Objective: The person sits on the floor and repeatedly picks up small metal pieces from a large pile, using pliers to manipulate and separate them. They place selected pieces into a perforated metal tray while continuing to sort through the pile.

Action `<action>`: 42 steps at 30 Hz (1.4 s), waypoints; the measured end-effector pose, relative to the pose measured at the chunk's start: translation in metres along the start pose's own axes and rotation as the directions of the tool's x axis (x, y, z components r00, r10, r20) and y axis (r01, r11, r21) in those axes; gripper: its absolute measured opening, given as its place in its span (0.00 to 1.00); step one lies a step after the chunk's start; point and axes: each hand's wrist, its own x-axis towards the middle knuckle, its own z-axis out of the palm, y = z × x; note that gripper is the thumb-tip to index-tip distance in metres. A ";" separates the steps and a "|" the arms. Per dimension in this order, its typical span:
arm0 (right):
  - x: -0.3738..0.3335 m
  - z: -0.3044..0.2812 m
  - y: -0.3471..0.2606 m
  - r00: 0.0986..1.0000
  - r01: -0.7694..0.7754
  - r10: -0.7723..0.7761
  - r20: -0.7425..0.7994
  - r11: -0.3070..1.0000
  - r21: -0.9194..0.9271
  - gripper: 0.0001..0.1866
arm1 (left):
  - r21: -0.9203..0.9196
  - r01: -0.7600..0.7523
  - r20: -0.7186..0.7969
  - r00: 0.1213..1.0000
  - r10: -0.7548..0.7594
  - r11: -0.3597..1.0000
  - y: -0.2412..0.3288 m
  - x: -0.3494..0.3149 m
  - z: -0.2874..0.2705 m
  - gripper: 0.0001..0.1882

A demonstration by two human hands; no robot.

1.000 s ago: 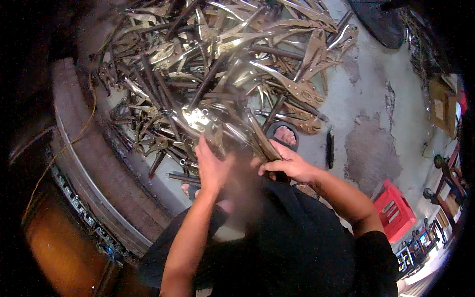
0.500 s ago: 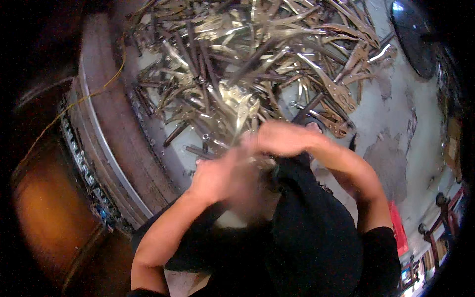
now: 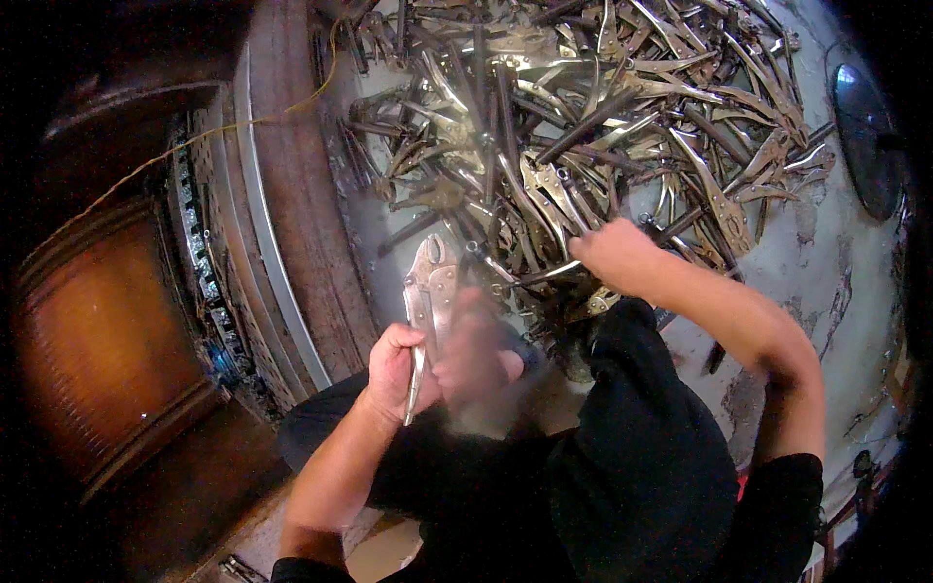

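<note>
My left hand [image 3: 397,365] grips a pair of silvery locking pliers [image 3: 429,309] by the handles, jaws pointing up, close to my body. A blurred patch hides the area just right of that hand. My right hand [image 3: 614,255] reaches forward into a big heap of metal locking pliers [image 3: 583,126] on the grey floor and closes around one handle [image 3: 544,274] at the heap's near edge. My knees in dark trousers [image 3: 632,457] fill the lower middle.
A long wooden beam with a metal rail [image 3: 282,214] runs along the left of the heap. A rusty brown drum [image 3: 97,330] stands at far left. A dark round fan-like object [image 3: 865,136] sits at the right, on cracked grey floor [image 3: 826,253].
My hands were together in front of me; now they have parted. The left holds pliers near my body and the right has reached out into the heap. The view shifted leftward.
</note>
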 end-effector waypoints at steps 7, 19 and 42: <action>-0.112 -0.001 0.003 0.959 -0.003 0.200 -0.199 0.713 0.701 0.23 | 0.001 0.074 -0.010 0.997 -0.074 0.997 -0.004 0.013 -0.012 0.37; -0.071 0.025 -0.058 0.981 0.122 0.163 -0.103 -0.111 0.986 0.26 | 0.068 0.206 -0.168 0.967 -0.192 0.976 -0.017 0.029 0.003 0.38; -0.072 -0.025 -0.046 0.976 0.179 0.042 -0.215 0.413 0.893 0.26 | 0.905 0.121 -0.060 0.985 -0.159 0.408 0.009 0.028 -0.001 0.30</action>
